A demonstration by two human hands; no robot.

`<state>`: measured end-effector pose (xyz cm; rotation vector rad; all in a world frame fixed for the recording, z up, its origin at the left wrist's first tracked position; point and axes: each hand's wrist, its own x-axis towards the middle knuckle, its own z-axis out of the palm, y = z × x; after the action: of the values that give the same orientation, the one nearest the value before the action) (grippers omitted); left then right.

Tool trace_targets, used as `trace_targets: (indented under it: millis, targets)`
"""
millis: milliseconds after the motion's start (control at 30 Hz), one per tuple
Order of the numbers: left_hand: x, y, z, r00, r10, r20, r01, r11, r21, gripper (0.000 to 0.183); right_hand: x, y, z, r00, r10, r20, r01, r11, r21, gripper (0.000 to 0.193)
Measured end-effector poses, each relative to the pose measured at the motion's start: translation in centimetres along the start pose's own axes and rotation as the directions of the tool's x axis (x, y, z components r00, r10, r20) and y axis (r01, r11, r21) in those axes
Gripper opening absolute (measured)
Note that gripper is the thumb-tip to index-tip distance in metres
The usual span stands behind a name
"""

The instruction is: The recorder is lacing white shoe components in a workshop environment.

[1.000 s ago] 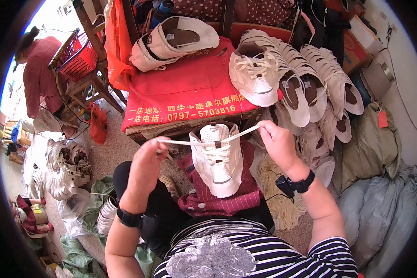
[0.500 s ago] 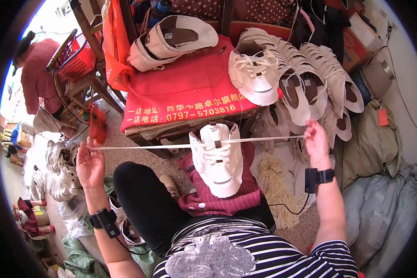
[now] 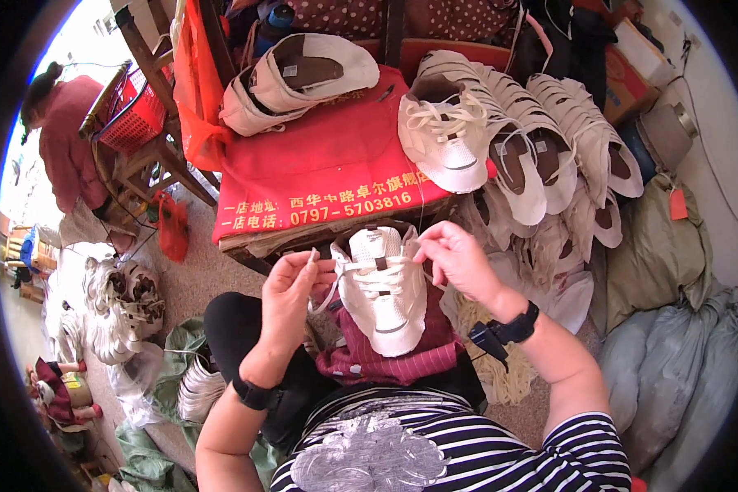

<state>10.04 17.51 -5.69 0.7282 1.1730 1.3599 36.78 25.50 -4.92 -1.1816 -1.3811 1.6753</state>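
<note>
A white sneaker upper [image 3: 383, 316] rests on my lap with its toe toward me, on a maroon striped cloth [image 3: 353, 361]. A white shoelace [image 3: 323, 307] runs through its upper eyelets and loops down at the left side. My left hand [image 3: 289, 289] is left of the shoe opening, thumb and fingers pinched on the lace, a short end showing above the thumb. On the other side, my right hand [image 3: 461, 261] pinches the lace close to the upper's right edge; its fingertips partly hide the grip.
Ahead stands a low table with a red cover [image 3: 312, 172]. On it lie unlaced uppers [image 3: 303, 78] and a laced white shoe [image 3: 447, 139]. Rows of stacked uppers [image 3: 541, 135] lean at right, above pale laces [image 3: 492, 353]. Grey sacks [image 3: 672, 369] stand at right; another person [image 3: 74, 139] sits far left.
Both hands have come inward from wide apart to the two sides of the shoe. The shoelace, stretched straight across before, now hangs slack in a loop at the left.
</note>
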Motion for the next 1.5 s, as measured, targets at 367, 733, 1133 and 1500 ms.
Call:
trace_targets:
  millis: [367,733,1133,1500]
  targets:
    - [-0.4,-1.2,1.4,0.986,-0.163,0.033,0.153,0.967,0.205,0.017,1.2,-0.8,0.4,0.963,-0.240,0.126,0.264,0.726,-0.635,0.014]
    - [0.6,-1.4,1.5,0.984,-0.181,-0.004,0.175,0.949,0.263,0.012,0.4,-1.8,2.2,0.847,-0.320,0.423,0.459,0.041,-0.888,0.021]
    - [3.5,4.0,1.3,0.683,0.350,0.642,-0.708,0.099,0.699,0.023,3.8,-6.5,-0.1,0.745,-0.219,0.630,0.644,-0.008,-0.765,0.022]
    - [4.6,2.0,1.0,0.797,0.169,0.579,-0.597,0.364,0.715,0.016,5.3,-1.8,-0.2,0.928,-0.029,0.371,0.268,0.744,-0.612,0.025]
